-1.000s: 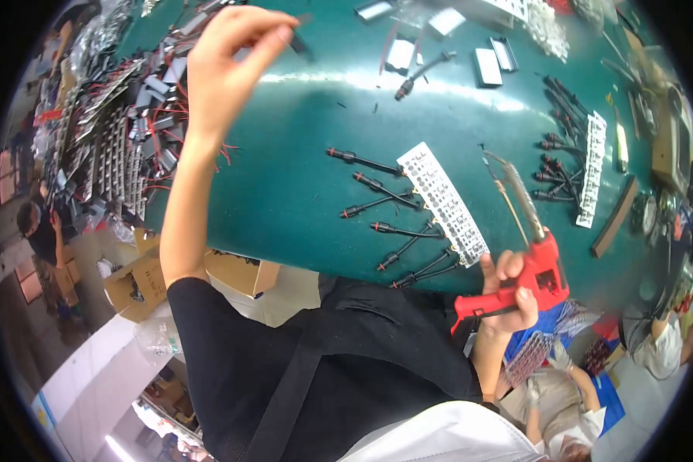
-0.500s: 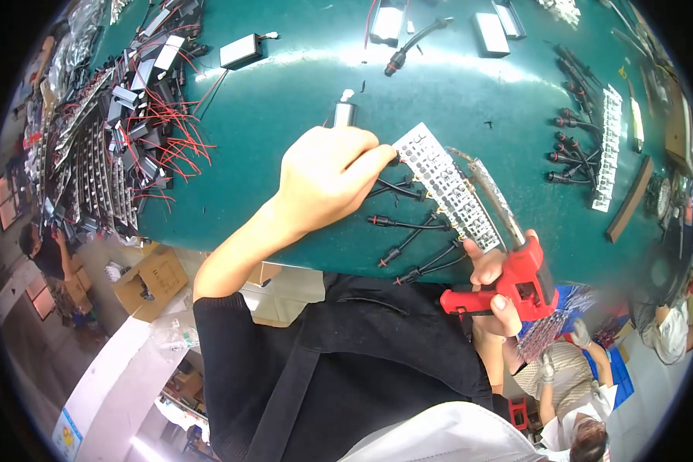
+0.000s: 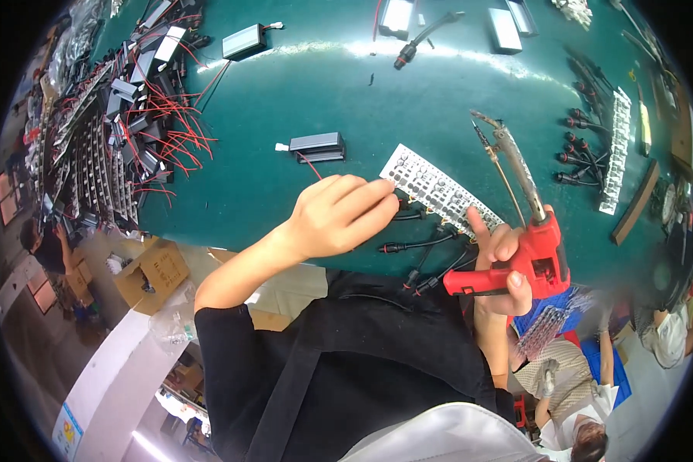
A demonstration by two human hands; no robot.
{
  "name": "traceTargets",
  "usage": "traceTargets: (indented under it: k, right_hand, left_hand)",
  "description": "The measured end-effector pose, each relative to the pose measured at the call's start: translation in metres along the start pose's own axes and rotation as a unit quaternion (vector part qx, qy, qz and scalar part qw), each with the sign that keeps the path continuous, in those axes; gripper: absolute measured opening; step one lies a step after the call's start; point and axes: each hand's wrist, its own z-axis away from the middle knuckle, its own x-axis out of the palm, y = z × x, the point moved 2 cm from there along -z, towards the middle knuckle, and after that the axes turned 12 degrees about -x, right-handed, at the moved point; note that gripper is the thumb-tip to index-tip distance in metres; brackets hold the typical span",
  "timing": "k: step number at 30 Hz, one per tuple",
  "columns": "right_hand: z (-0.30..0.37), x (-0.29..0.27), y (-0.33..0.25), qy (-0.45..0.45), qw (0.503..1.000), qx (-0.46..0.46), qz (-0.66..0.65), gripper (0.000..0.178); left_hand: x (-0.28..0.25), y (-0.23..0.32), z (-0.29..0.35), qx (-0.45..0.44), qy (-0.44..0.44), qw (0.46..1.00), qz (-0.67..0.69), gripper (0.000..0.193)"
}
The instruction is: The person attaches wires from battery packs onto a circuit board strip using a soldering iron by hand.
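A white circuit board (image 3: pixel 439 187) with rows of small dark parts lies slanted on the green table (image 3: pixel 285 100). My left hand (image 3: pixel 339 215) is closed at its left end, fingertips at the board's corner; its palm side is hidden. A grey metal-cased box (image 3: pixel 318 146) with a white plug lies just beyond that hand, its red wire running toward the fingers. My right hand (image 3: pixel 502 245) grips a red soldering gun (image 3: pixel 545 250), its long tip raised above the table, while a finger reaches to the board's right end. Black connector cables (image 3: pixel 408 246) lie along the board's near side.
A heap of boxes with red wires (image 3: pixel 154 131) and board strips covers the table's left side. Another white circuit board (image 3: pixel 616 154) and black cables (image 3: pixel 581 158) lie at right. More metal boxes (image 3: pixel 244 42) stand at the back. A co-worker (image 3: pixel 577 385) sits lower right.
The board has turned flatter, and the soldering gun's tip has lifted away from it. My left hand has moved nearer to me. The grey box has swung round to lie sideways.
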Motion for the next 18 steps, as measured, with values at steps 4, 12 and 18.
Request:
traceTargets:
  k: [4, 12, 18]
  right_hand:
    - [0.001, 0.0, 0.001, 0.001, 1.0, -0.005, 0.006, 0.091]
    - [0.001, -0.001, 0.001, -0.025, 0.999, -0.019, 0.009, 0.086]
    - [0.005, 0.001, -0.006, -0.007, 0.999, 0.008, 0.036, 0.094]
  left_hand:
    - [0.001, 0.003, 0.005, -0.002, 0.036, 0.999, 0.012, 0.017]
    - [0.003, 0.016, 0.015, -0.034, 0.043, 0.998, -0.003, 0.019]
    - [-0.01, 0.008, 0.012, -0.149, 0.092, 0.978, 0.113, 0.034]
